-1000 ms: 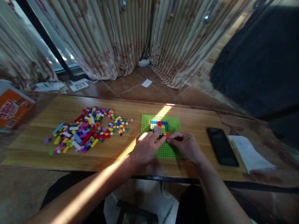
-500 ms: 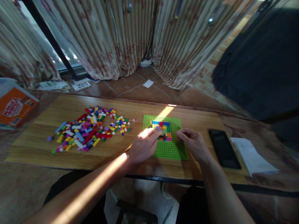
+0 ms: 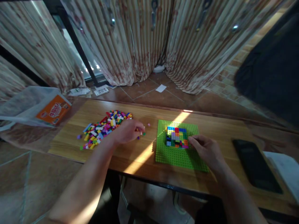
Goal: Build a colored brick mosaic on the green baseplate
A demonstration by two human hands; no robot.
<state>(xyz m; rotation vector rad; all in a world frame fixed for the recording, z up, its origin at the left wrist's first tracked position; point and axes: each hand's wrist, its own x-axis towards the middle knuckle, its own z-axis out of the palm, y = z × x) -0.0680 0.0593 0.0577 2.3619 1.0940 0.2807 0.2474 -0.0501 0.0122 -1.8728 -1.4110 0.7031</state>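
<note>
While one green baseplate [image 3: 173, 158] bears one brick build [image 3: 177, 137], two hands [image 3: 128, 131] [image 3: 209, 151] curl, grip unclear.

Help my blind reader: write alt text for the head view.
A bare left hand is over loose multicoloured plastic bricks on a brown wooden table; the right hand is beside a multicoloured brick patch on a green studded baseplate.

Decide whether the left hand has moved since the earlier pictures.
Yes: judged against the green baseplate, the left hand has moved left, off it to the loose bricks.
</note>
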